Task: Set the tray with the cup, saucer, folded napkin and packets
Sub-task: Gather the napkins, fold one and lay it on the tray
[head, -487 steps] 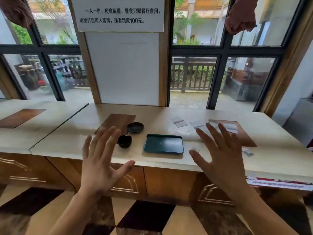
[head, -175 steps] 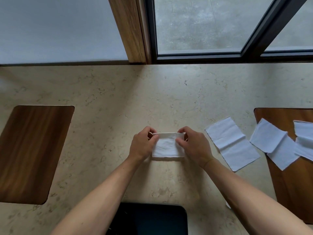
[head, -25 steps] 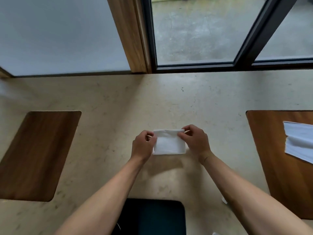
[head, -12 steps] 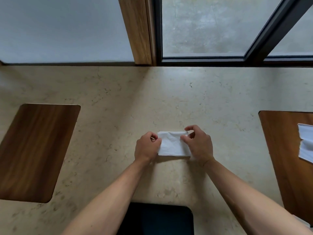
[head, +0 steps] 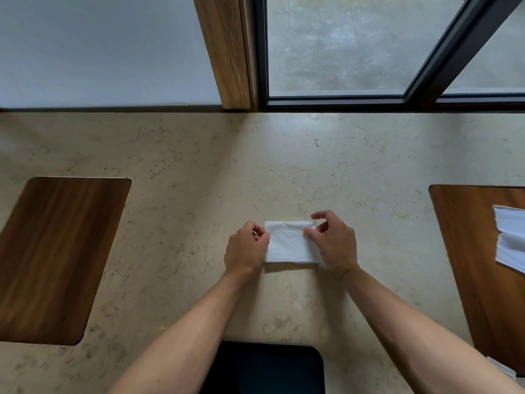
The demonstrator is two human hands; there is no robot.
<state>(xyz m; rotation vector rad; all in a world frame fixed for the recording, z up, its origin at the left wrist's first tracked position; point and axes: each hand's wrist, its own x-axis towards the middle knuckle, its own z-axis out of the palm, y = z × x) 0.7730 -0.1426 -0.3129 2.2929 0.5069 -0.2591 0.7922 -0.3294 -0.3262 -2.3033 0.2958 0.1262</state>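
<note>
Leftmost, a dark wooden inlay panel [head: 59, 257] sits flush in the beige marbled surface [head: 199, 172], well apart from the work area. Near the middle, the left hand [head: 245, 250] has its fingers curled and pinches the left edge of the folded napkin [head: 289, 243]. The napkin is a white rectangle, folded flat, lying on the surface between both hands. The right hand [head: 333, 241] grips the napkin's right edge, thumb on top of the cloth and index finger raised just past the far right corner. Both forearms run down to the bottom of the frame. Between them, at the near edge of the surface, lies the dark tray [head: 267, 368], partly covered by the left forearm and apart from the napkin. At far right, a second wooden inlay panel [head: 468, 251] carries a loose white napkin [head: 511, 240], cut off by the frame edge. Behind the surface stand a wooden post [head: 227, 52] and a dark-framed window [head: 341, 44].
</note>
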